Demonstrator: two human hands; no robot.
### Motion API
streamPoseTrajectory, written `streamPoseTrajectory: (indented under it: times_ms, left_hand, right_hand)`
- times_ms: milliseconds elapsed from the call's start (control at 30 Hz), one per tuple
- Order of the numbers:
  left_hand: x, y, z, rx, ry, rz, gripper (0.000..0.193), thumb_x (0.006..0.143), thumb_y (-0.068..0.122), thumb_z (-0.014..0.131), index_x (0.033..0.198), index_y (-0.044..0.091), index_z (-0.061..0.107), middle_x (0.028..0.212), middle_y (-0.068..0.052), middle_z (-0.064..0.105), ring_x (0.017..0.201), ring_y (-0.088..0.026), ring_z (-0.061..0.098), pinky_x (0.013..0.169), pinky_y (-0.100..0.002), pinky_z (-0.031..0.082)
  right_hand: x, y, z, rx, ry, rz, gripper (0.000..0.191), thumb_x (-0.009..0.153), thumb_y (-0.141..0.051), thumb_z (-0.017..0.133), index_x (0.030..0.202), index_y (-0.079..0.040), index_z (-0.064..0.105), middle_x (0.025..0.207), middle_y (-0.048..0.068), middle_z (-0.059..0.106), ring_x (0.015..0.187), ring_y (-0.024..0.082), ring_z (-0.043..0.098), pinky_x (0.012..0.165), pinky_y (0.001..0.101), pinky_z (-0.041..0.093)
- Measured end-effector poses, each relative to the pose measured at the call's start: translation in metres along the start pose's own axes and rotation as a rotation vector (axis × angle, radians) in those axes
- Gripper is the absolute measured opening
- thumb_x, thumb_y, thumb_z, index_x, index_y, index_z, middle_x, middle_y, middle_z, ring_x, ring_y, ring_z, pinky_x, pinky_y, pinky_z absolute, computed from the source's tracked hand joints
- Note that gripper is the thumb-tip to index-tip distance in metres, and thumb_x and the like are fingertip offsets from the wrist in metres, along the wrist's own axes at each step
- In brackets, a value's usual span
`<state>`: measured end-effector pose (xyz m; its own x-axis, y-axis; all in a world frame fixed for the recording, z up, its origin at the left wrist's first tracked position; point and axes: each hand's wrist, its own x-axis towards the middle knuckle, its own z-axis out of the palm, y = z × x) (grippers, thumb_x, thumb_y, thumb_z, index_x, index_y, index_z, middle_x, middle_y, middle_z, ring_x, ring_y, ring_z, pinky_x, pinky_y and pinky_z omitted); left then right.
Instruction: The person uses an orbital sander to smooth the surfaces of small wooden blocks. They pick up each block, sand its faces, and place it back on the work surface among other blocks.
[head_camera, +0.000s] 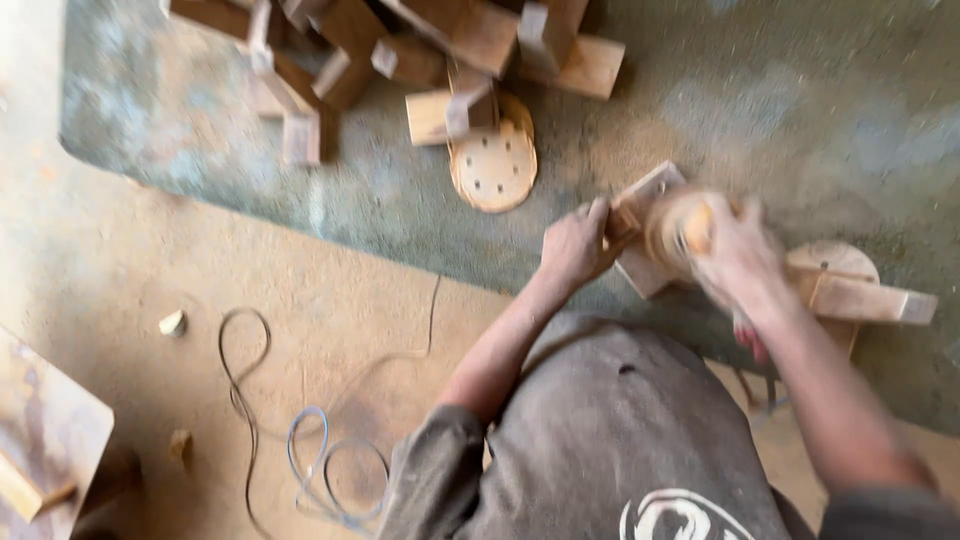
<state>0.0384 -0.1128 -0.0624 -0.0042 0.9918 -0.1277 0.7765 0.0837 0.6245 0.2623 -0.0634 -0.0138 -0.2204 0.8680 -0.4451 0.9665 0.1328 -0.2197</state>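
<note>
My left hand (577, 243) grips the near-left edge of a flat square wooden block (640, 205) that lies on the dusty green-grey workbench (800, 110). My right hand (735, 250) is blurred with motion and holds a round orange sanding tool (682, 226) pressed onto the block. The tool's pad covers most of the block's top. Its cable is hidden behind my arm.
A loose sanding disc with holes (493, 168) lies further back, under a heap of wooden offcuts (400, 50). Another round disc and a wooden bar (860, 297) sit right of my right hand. Cables (300, 440) coil on the sawdust floor at left.
</note>
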Motion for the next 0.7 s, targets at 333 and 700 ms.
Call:
streamPoseTrajectory:
  times_ms: [333,700]
  left_hand:
    - [0.007,-0.024,0.012,-0.05,0.051,-0.175,0.048,0.086,0.044,0.073,0.114,0.007,0.06,0.096,-0.013,0.076,0.089,-0.034,0.074,0.079,-0.047,0.058]
    - [-0.004,0.002,-0.033,-0.106,0.102,0.032,0.089,0.084,0.049,0.077,0.146,-0.005,0.044,0.132,-0.026,0.061,0.123,-0.037,0.061,0.104,-0.048,0.048]
  right_hand:
    - [-0.126,0.059,0.031,0.529,0.553,0.243,0.094,0.072,-0.029,0.097,0.151,-0.006,0.052,0.139,0.023,0.061,0.125,0.037,0.062,0.105,0.0484,0.051]
    - [-0.148,0.081,0.041,0.465,0.59,0.287,0.087,0.076,-0.03,0.097,0.145,-0.004,0.052,0.14,0.023,0.058,0.129,0.038,0.06,0.109,0.0489,0.05]
